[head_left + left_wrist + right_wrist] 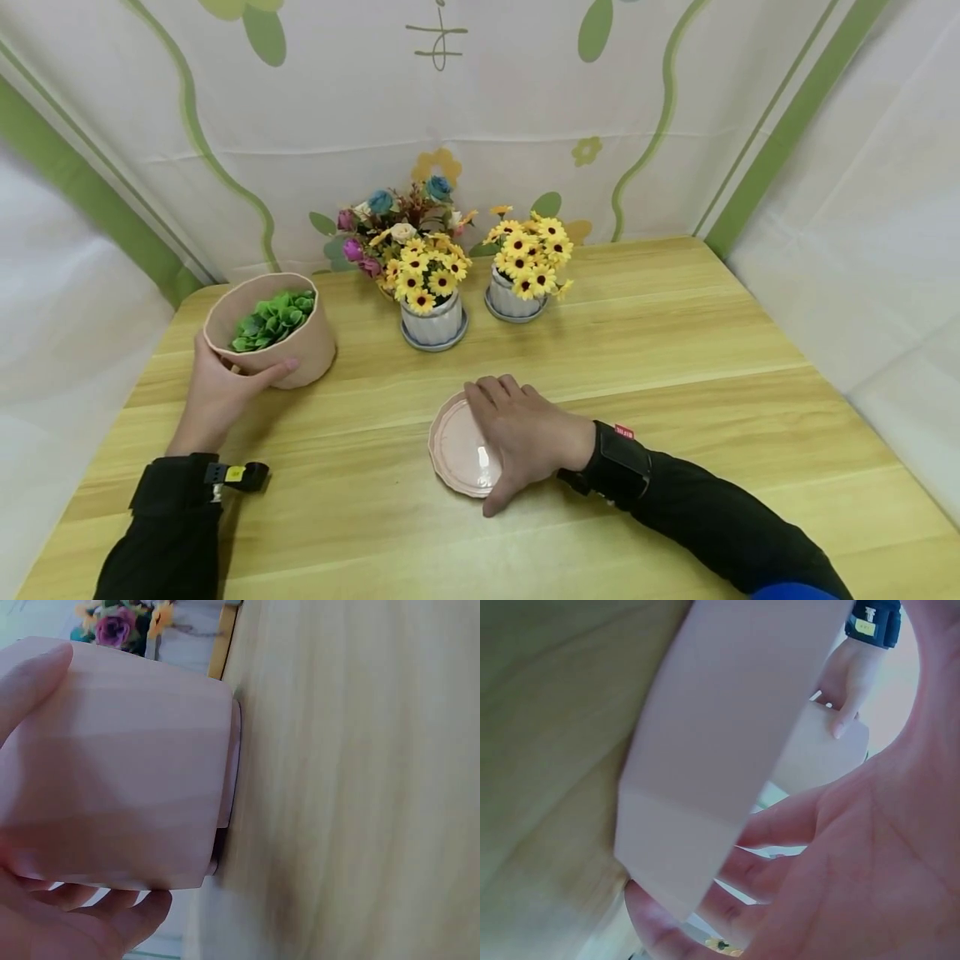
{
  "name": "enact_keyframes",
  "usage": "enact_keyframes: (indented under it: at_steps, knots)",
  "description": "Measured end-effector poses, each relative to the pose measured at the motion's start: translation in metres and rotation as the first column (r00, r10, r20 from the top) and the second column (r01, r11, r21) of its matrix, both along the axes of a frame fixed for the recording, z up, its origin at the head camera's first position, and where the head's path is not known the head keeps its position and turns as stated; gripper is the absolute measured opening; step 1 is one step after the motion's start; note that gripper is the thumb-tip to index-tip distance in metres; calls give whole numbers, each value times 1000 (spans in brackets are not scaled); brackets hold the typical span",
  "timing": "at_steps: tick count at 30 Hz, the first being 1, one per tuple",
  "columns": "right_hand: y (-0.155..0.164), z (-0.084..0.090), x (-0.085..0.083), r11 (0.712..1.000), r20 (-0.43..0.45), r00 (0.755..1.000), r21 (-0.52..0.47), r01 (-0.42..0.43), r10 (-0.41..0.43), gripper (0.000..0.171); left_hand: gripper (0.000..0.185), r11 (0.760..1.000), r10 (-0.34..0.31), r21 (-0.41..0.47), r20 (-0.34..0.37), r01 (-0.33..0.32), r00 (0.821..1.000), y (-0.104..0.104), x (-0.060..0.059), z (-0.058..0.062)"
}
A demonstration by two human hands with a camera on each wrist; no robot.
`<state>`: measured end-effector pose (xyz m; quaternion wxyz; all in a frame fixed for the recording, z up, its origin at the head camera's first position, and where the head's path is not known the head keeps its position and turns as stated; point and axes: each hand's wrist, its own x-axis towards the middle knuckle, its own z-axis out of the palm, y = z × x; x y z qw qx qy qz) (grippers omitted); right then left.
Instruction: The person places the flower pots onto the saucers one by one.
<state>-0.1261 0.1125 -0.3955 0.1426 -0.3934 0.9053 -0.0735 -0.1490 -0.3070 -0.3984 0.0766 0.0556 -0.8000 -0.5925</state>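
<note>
A pink flowerpot [309,357] with a green leafy plant [274,320] in it stands on the left of the table. My left hand [221,390] grips it from its near left side, thumb across the front, other fingers round the far side. The left wrist view shows the pot's wall [127,772] and its footed base close to the tabletop; contact there is hard to judge. A round pink saucer [459,446] with a scalloped rim lies at the table's middle. My right hand [527,433] spans its right side, holding the edge between thumb and fingers.
Two ribbed white pots with yellow flowers, one at centre [433,321] and one to its right [517,298], stand on grey saucers towards the back. Behind the centre one is a mixed bouquet [390,218]. A white patterned curtain [495,100] borders the wooden table [675,358].
</note>
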Motion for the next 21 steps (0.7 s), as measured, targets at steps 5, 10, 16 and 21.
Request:
enact_keyframes:
  at_steps: [5,10,16,21]
  knots:
    - [2,0,1,1000,-4,1000,-13,-1,1,149,106,999,-15,-37,5,15,1000,7,6,0]
    - [2,0,0,1000,-14,1000,-14,-2,1,148,108,998,-33,-54,16,34,999,13,12,1]
    - [1,-1,1,1000,-18,1000,-5,3,-3,149,111,994,-81,-79,8,81,997,21,16,2]
    - [2,0,1,1000,-17,1000,-6,5,-5,150,110,984,-110,-141,25,112,994,25,19,5]
